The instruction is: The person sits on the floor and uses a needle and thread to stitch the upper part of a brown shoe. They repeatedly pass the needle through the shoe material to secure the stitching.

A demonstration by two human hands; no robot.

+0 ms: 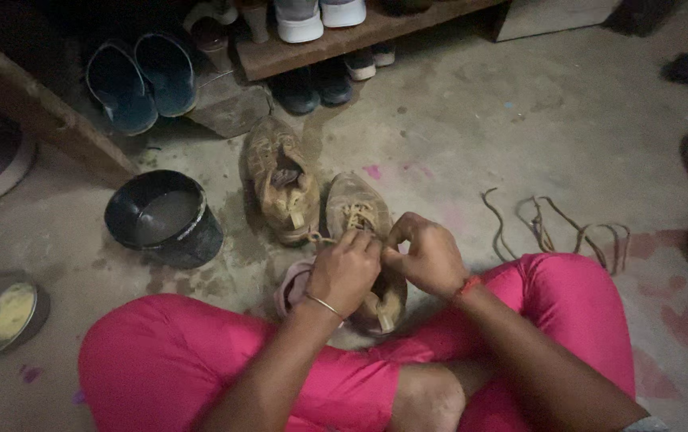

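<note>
I sit cross-legged in bright pink trousers on a concrete floor. A dirty tan shoe lies between my knees, toe pointing away. My left hand and my right hand meet over its lacing area, both pinching its tan lace. A second dirty tan shoe without a lace lies just left of it. A loose lace is strewn on the floor to the right.
A dark bucket of cloudy water stands at the left. A metal bowl with yellowish contents sits at far left. A wooden shoe shelf holds white sneakers; blue sandals lie beside it. Dark shoes sit at the right edge.
</note>
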